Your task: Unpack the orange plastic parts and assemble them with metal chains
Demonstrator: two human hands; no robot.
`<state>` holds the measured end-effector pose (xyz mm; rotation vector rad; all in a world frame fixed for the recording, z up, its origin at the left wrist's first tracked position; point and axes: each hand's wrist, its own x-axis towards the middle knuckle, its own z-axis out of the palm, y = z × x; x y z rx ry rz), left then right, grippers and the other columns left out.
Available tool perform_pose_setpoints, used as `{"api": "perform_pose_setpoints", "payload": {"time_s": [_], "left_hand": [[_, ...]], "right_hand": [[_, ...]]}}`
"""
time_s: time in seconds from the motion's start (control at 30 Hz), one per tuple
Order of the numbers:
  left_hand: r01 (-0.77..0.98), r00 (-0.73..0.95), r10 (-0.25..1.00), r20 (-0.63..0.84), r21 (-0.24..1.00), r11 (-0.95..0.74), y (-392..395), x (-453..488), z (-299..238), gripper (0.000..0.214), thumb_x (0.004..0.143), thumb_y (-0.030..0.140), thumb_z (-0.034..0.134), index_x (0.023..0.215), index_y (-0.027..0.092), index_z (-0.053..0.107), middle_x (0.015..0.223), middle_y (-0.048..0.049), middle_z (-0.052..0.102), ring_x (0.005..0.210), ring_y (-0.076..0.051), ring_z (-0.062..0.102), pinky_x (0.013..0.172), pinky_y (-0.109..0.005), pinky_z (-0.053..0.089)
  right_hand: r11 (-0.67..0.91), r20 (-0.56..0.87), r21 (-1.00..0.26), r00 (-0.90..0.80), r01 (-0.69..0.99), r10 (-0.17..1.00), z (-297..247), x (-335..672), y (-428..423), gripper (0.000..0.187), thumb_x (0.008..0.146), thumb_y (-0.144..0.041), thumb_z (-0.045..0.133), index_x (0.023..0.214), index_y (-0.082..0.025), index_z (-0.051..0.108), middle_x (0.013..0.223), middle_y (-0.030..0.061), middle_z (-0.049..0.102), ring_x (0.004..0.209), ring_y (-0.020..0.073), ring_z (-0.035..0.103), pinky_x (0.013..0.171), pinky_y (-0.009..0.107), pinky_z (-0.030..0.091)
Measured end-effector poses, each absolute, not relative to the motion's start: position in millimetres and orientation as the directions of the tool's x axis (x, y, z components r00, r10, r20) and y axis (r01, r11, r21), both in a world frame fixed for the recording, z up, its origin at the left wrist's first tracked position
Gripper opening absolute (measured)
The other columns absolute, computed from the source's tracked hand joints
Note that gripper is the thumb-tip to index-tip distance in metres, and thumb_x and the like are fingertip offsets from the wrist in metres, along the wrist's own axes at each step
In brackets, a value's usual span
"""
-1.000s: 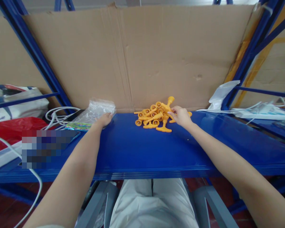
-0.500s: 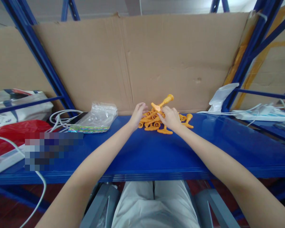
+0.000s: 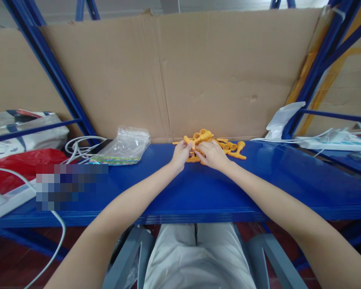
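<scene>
Several orange T-shaped plastic pieces with cup-like ends lie in a heap on the blue table, close to the cardboard. My left hand is closed at the heap's left side, its fingers on the crossbar of one orange T-shaped plastic piece, whose flared end tilts up to the right. Over the front of the heap, my right hand has its fingers curled, thumb close to the left fingertips. What its fingers grip is hidden. Both hands cover part of the heap.
A clear plastic bag lies left of the hands, beside white cables and a red bag. Cardboard stands behind. At the right are a white power strip and blue rack posts.
My left hand has moved slightly right and closed on an orange T-shaped plastic piece. That piece sits lower and further left. My right hand has shifted a little down, and some heaped pieces have moved.
</scene>
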<state>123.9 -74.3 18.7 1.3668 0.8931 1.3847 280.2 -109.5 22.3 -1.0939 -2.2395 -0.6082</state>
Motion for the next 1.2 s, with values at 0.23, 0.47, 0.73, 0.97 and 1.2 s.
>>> {"api": "perform_pose_setpoints", "payload": {"time_s": [0.23, 0.47, 0.73, 0.97, 1.2], "left_hand": [[-0.135, -0.026, 0.969, 0.247, 0.959, -0.248, -69, 113, 30, 0.010, 0.097, 0.019, 0.054, 0.087, 0.018, 0.053, 0.073, 0.0015, 0.063, 0.058, -0.010, 0.062, 0.053, -0.018, 0.045], [-0.158, -0.017, 0.972, 0.236, 0.959, -0.235, -62, 107, 32, 0.014, 0.102, 0.017, 0.043, 0.090, 0.018, 0.050, 0.070, 0.0031, 0.061, 0.052, -0.008, 0.060, 0.054, -0.018, 0.049], [0.106, 0.157, 0.863, 0.480, 0.861, -0.498, -38, 96, 15, 0.040, 0.100, 0.038, 0.057, 0.132, 0.015, 0.048, 0.093, -0.0061, 0.069, 0.060, -0.013, 0.066, 0.067, -0.032, 0.061], [0.360, 0.273, 0.580, 0.768, 0.477, -0.802, -26, 85, 2, 0.078, 0.098, 0.049, 0.056, 0.160, 0.020, 0.020, 0.140, -0.0195, 0.059, 0.117, -0.029, 0.067, 0.101, -0.045, 0.055], [0.462, 0.308, 0.505, 0.806, 0.337, -0.820, -32, 83, 2, 0.057, 0.098, 0.024, 0.049, 0.152, 0.019, 0.034, 0.144, -0.0168, 0.058, 0.127, -0.026, 0.060, 0.109, -0.046, 0.048]], "right_hand": [[0.525, 0.862, 0.033, -0.290, 0.851, 0.415, 22, 304, -95, 0.036, 0.101, -0.035, 0.043, 0.126, -0.017, 0.062, 0.131, 0.0187, 0.063, 0.123, 0.0326, 0.057, 0.099, 0.049, 0.044], [0.692, 0.811, -0.281, -0.221, 0.665, 0.541, 15, 319, -72, 0.045, 0.101, -0.052, 0.043, 0.127, -0.020, 0.059, 0.123, 0.0175, 0.067, 0.111, 0.0295, 0.065, 0.095, 0.049, 0.053], [0.714, 0.755, -0.528, -0.131, 0.460, 0.643, 14, 320, -65, 0.051, 0.095, -0.062, 0.053, 0.125, -0.021, 0.053, 0.123, 0.0144, 0.065, 0.097, 0.0230, 0.068, 0.087, 0.042, 0.057], [0.702, 0.728, -0.602, -0.099, 0.381, 0.678, 11, 323, -55, 0.059, 0.087, -0.062, 0.065, 0.130, -0.024, 0.054, 0.120, 0.0126, 0.064, 0.093, 0.0217, 0.066, 0.088, 0.043, 0.057], [0.690, 0.680, -0.642, -0.166, 0.334, 0.714, 19, 325, -62, 0.057, 0.076, -0.065, 0.075, 0.111, -0.022, 0.063, 0.111, 0.0092, 0.069, 0.089, 0.0214, 0.067, 0.086, 0.043, 0.058]]}}
